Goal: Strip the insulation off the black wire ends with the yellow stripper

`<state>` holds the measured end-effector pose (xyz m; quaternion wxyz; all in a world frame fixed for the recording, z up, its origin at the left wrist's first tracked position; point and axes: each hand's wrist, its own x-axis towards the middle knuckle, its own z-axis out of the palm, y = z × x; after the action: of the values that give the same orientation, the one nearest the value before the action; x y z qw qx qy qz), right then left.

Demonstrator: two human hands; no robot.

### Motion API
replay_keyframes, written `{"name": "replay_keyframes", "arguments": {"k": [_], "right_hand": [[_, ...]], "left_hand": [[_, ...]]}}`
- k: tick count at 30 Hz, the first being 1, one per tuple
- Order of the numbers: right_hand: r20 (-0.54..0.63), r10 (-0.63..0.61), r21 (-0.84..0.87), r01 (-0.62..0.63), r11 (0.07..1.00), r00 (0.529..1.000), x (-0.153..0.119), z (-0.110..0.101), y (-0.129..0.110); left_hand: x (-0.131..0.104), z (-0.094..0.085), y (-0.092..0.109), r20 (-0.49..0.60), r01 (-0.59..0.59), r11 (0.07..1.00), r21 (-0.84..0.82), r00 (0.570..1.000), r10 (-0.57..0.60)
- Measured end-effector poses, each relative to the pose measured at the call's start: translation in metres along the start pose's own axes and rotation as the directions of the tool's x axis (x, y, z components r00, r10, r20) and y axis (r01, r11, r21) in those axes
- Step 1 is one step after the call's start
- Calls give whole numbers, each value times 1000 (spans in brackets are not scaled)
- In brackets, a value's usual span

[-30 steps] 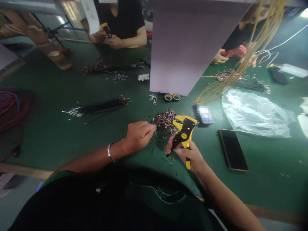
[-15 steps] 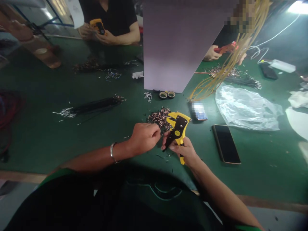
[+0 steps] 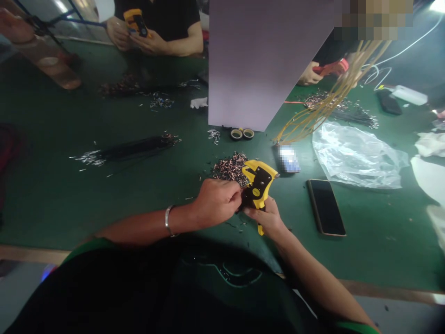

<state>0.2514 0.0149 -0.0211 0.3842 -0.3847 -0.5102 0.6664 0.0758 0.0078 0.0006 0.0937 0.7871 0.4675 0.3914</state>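
Pliers (image 3: 260,185), yellow and black, were found in the right hand (image 3: 270,218), above the green table (image 3: 378,250). The table's near edge (image 3: 34,253) was partly hidden by the person's dark shirt (image 3: 139,292). Tabletop showed between the pliers and the phone (image 3: 327,207), leaving room on the right. On the left, room was tight: the left hand (image 3: 219,199) stood right beside the tool, and a heap of clippings (image 3: 225,167) lay just beyond. The pliers' long axis ran away from the person, handles nearest the body, head outermost, mouth facing left. The right hand was wrapped round the handles. The left hand was curled, fingertips by the plier head; whether they pinched anything could not be told.
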Motion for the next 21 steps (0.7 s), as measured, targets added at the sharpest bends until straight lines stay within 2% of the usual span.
{"name": "replay_keyframes", "arguments": {"k": [8,21], "right_hand": [[-65,-83,-261,63,963,994,-2,-3,8],[-79,-178,-372,136,918,981,-5,-3,10]], "left_hand": [[-1,0,3,16,2,1000,-2,1000,-2],[-2,-3,4,17,-43,999,-24,999,44]]}}
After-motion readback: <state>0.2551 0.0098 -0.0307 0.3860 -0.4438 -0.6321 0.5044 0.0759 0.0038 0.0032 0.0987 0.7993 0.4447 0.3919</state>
